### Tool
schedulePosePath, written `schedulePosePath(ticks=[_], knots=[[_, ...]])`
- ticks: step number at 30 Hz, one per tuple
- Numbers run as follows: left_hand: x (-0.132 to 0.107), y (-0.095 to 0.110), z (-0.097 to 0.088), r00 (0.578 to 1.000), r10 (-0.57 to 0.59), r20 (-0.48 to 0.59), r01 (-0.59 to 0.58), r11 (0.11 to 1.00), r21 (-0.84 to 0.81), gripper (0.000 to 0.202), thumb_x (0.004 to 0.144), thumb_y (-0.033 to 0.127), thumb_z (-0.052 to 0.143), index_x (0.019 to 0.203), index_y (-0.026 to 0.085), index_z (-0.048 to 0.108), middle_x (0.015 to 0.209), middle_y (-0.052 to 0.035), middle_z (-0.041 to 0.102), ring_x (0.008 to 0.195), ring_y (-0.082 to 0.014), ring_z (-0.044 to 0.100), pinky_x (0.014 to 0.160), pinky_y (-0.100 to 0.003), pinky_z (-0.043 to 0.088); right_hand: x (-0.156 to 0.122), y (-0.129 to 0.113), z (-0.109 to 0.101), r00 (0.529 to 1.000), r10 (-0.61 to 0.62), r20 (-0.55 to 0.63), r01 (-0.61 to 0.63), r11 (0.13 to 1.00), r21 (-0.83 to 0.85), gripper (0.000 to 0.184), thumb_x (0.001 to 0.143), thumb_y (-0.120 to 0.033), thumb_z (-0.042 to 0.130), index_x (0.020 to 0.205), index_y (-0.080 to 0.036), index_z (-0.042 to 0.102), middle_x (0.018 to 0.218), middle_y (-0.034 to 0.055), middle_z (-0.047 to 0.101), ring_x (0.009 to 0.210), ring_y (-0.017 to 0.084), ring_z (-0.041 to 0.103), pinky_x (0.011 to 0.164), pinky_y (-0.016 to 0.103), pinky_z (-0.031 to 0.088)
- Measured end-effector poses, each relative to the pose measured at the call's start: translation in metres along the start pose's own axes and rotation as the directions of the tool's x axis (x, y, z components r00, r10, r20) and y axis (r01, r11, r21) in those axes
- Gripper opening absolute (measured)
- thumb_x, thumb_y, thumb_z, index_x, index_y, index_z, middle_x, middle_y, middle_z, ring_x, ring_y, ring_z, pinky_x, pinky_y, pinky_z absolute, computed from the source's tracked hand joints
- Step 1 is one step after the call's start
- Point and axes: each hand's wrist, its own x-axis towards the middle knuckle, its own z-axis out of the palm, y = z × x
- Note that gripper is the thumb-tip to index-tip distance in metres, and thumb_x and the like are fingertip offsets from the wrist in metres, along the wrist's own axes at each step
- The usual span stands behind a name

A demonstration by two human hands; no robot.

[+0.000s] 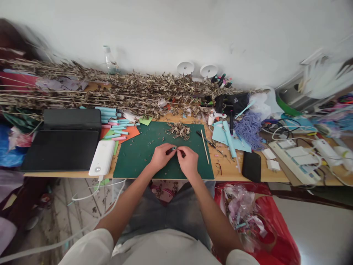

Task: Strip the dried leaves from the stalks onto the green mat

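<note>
Over the green cutting mat [138,151], my left hand [161,157] pinches a small light-blue paper tube [173,148] between thumb and fingers. The tube's open end faces up and toward my right hand [188,159]. That hand's thumb and index finger are closed together at the tube's mouth; whatever they hold is too small to make out. Beyond my hands lies a little heap of crumbled dried leaves [179,130], with loose bits scattered over the mat. A thin wooden stick [204,146] rests along the mat's right side beside a dark pen [206,139].
Rolled paper tubes [118,127] pile up at the mat's upper left, near a white power bank [102,157] and black tablet case [63,151]. Dried leafy stalks [138,88] stretch along the back. At right are purple yarn [249,129], a phone [251,166] and power strip [295,162].
</note>
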Motion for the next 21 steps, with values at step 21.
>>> schedulePosePath(ticks=[21], knots=[[0.0, 0.001, -0.001, 0.998, 0.032, 0.053, -0.032, 0.999, -0.016, 0.017, 0.09, 0.027, 0.056, 0.09, 0.018, 0.07, 0.087, -0.0061, 0.067, 0.08, -0.015, 0.062, 0.074, -0.026, 0.049, 0.002, -0.016, 0.001, 0.979, 0.19, -0.071, -0.143, 0.896, 0.421, 0.018, 0.085, -0.033, 0.056, 0.088, -0.019, 0.066, 0.086, 0.0064, 0.069, 0.078, 0.018, 0.065, 0.074, 0.032, 0.055]])
